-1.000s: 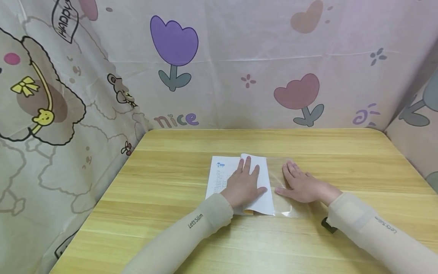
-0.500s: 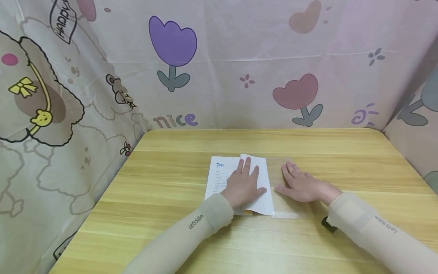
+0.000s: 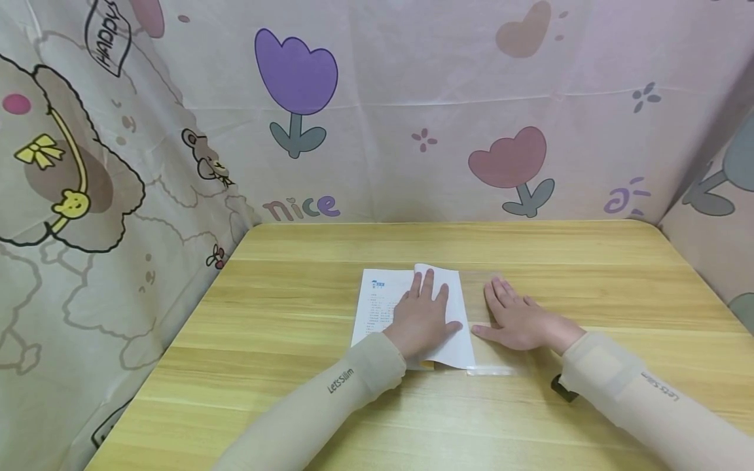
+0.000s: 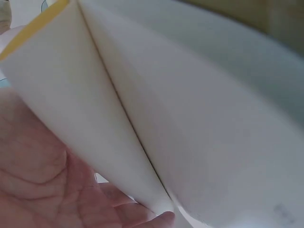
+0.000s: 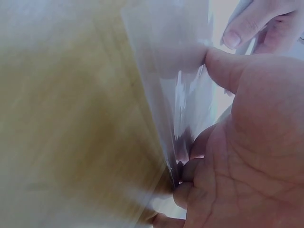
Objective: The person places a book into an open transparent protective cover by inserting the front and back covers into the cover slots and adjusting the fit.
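Observation:
A thin booklet (image 3: 375, 304) with printed text lies on the table in the head view. A white sheet (image 3: 456, 350) folds over its right part, and a bit of yellow (image 3: 428, 366) shows at the near edge. My left hand (image 3: 419, 319) rests on that white sheet with its fingers spread. Clear plastic film (image 3: 491, 371) extends to the right from under the sheet. On the film lies my right hand (image 3: 521, 322), fingers straight and thumb pointing left. The left wrist view shows white pages (image 4: 213, 104) standing partly apart above the left palm (image 4: 42, 175).
The wooden table (image 3: 283, 307) reaches back to a printed cloth (image 3: 383, 78) hanging behind it. More cloth hangs along the left and right sides. A dark device (image 3: 563, 388) sits at the right wrist, and light sleeves cover both forearms.
The film's near edge has settled flatter, and its bright glare has faded. My left hand has shifted very slightly to the right with the white sheet; my right hand stays nearly in place.

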Demonstrator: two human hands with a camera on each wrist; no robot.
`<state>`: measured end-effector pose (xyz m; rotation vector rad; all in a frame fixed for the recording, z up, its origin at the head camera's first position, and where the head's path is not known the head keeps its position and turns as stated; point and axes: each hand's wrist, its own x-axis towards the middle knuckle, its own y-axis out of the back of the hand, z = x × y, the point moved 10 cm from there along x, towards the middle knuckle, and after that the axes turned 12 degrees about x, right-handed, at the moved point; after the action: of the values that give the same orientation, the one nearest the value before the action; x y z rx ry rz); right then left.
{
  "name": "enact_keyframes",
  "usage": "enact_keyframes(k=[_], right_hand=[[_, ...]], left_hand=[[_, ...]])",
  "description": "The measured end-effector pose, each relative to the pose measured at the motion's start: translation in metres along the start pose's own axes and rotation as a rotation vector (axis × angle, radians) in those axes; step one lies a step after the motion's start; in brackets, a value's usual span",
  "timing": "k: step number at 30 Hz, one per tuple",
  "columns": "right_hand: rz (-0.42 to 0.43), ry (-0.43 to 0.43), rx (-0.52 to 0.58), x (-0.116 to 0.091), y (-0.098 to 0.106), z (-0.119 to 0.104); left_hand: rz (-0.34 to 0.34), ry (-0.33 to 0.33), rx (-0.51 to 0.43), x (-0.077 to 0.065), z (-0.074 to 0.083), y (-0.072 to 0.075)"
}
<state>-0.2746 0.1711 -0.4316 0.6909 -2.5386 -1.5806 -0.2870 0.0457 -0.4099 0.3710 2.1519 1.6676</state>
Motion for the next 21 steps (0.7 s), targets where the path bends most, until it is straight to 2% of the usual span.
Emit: enact_keyframes(k=[5,11,15,21], right_hand=[[0.007,-0.01,0.007,0.0,0.0,0.001],[0.016,-0.048,-0.043,0.004,-0.006,0.012],[0.028,-0.043,-0.056,0.007,-0.008,0.016],[0.023,-0.041,-0.059,0.006,-0.007,0.015]], left_hand=[[0.01,-0.004,0.026,0.001,0.005,0.004],[0.028,-0.002,0.057,0.001,0.009,0.008],[0.057,-0.003,0.065,0.001,0.011,0.01],[0.1,-0.049,0.034,-0.007,0.008,0.016]])
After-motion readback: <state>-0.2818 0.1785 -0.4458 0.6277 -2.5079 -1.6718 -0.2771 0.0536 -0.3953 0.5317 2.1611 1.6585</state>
